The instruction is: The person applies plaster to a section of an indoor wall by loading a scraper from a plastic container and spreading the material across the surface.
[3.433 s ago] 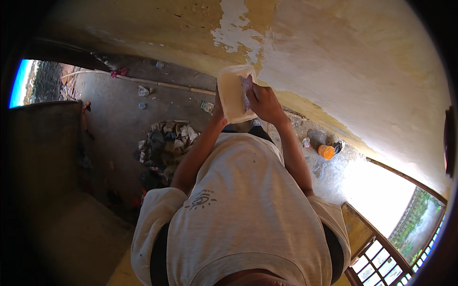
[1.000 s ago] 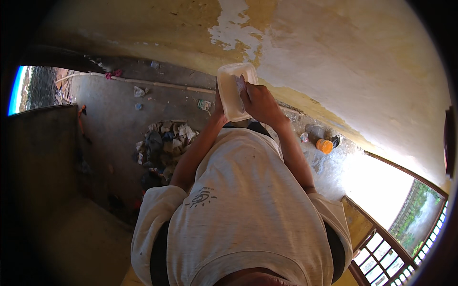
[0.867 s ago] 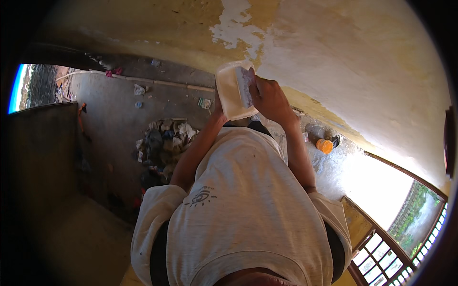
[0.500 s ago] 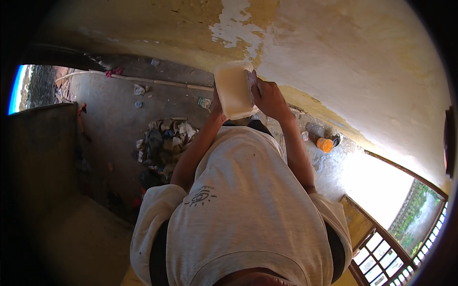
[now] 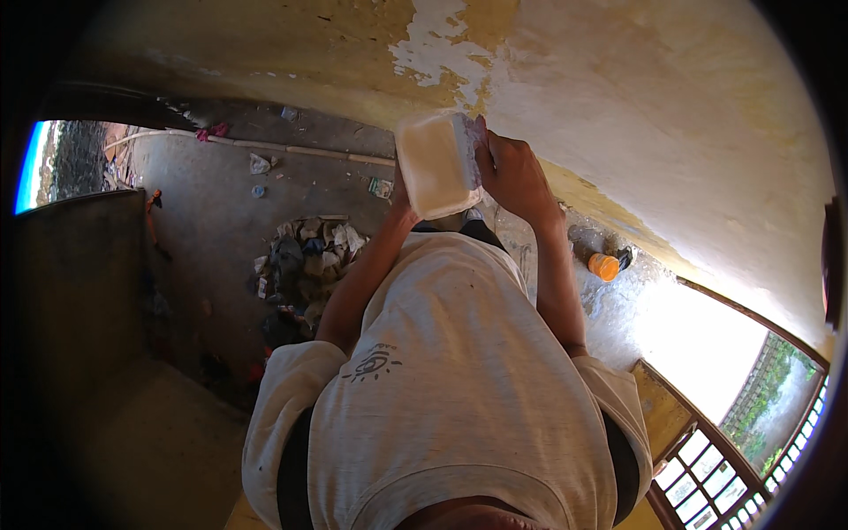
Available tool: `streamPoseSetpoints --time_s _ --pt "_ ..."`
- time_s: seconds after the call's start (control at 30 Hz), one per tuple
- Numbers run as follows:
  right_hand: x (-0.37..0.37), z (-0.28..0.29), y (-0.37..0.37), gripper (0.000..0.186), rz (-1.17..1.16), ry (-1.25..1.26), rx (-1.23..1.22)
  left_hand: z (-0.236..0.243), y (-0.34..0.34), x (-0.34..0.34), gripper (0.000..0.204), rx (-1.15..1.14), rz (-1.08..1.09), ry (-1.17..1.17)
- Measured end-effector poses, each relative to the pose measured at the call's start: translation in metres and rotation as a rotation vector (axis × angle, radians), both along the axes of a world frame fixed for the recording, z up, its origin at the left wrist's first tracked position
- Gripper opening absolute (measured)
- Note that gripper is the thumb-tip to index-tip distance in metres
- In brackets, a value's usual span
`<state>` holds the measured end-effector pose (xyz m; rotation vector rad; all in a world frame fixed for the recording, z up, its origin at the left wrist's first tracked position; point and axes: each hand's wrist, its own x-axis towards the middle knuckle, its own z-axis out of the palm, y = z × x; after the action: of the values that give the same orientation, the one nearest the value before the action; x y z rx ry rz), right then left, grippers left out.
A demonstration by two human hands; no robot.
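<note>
A shallow, pale rectangular tub (image 5: 403,146) with rounded corners and a smooth cream inside is held up in front of my chest. My left hand (image 5: 403,196) is closed on its left side, the fingers mostly hidden beneath it. A flat, greyish putty scraper (image 5: 468,150) lies against the tub's right rim, its broad blade facing me. My right hand (image 5: 521,181) grips the scraper from the right, with the fingers curled. The wall (image 5: 583,97) just beyond both hands has pale smoothed areas and flaking yellow paint.
Crumpled rubbish (image 5: 309,261) is heaped on the floor at left, and a long pole (image 5: 291,151) lies behind it. An orange container (image 5: 603,267) stands by the wall's foot at right. Farther right is a bright doorway with a barred window (image 5: 702,477).
My right hand and the scraper have shifted slightly right across the tub's edge, and more of the blade shows. The tub in my left hand stays almost in place.
</note>
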<state>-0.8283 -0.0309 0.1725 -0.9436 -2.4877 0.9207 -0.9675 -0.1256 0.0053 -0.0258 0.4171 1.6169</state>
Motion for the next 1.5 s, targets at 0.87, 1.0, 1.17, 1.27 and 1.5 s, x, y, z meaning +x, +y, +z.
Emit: streamPoseSetpoints --time_s 0.87,1.0,1.17,1.27,1.5 --pt "0.011 -0.034 0.008 0.016 -0.036 0.151 -0.070 0.023 0.007 0.000 0.072 0.073 -0.102 -0.049" --pt "0.008 -0.054 0.005 0.027 0.013 0.146 -0.089 0.010 0.009 -0.003 0.072 0.067 -0.093 0.045" --pt "0.003 -0.048 0.002 0.021 0.002 0.087 -0.161 0.010 0.012 0.000 0.072 0.020 -0.070 0.057" --pt "0.000 -0.049 0.000 0.023 -0.006 0.048 -0.058 0.012 0.017 0.003 0.073 -0.061 -0.045 0.088" --pt "-0.007 -0.042 -0.018 0.020 0.039 -0.062 -0.093 0.010 0.023 0.018 0.077 -0.144 -0.019 0.120"
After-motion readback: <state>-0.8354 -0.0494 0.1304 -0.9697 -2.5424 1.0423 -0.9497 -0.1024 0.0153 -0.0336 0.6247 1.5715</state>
